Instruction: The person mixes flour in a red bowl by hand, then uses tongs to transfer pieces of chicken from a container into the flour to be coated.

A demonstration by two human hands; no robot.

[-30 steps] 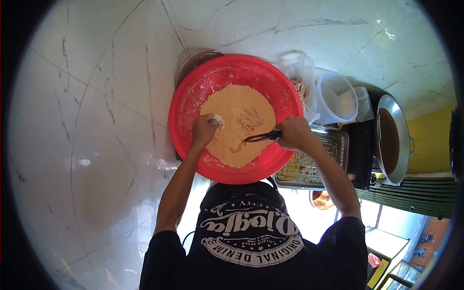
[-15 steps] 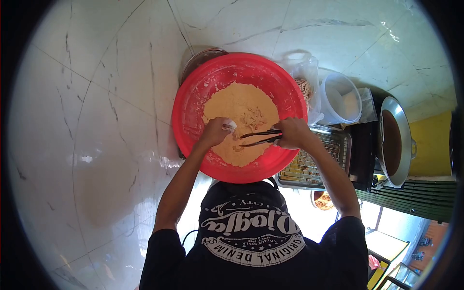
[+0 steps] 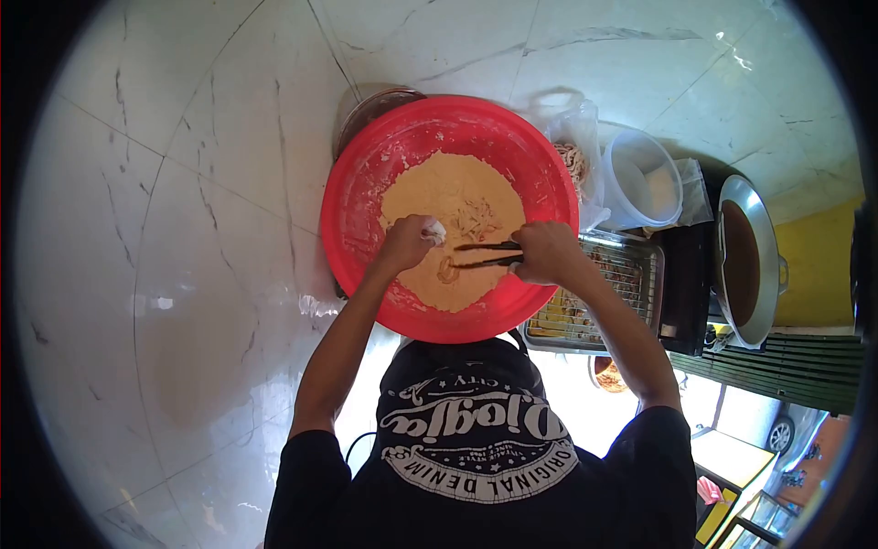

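Observation:
A wide red basin (image 3: pixel 361 178) holds a mound of pale yellow flour (image 3: pixel 430 183) with shredded pieces (image 3: pixel 476 220) on top. My left hand (image 3: pixel 408 243) is closed over the flour, and a white, flour-covered lump (image 3: pixel 434 232) shows at its fingers; what the lump is, I cannot make out. My right hand (image 3: pixel 544 252) grips black tongs (image 3: pixel 489 245) at the right side of the basin. The tongs' tips are apart and point left, just above a ring-shaped coated piece (image 3: pixel 447 270) in the flour.
Right of the basin are a plastic bag of shreds (image 3: pixel 585 156), a clear round tub (image 3: pixel 622 201) and a metal tray with a wire rack (image 3: pixel 594 331). Farther right is a large pan (image 3: pixel 764 316) of brown liquid. A metal rim (image 3: pixel 352 119) shows behind the basin.
The tongs have shifted slightly, and their tips now lie farther apart near the ring-shaped piece. My left hand stays closed in nearly the same place. The whole view has shifted slightly.

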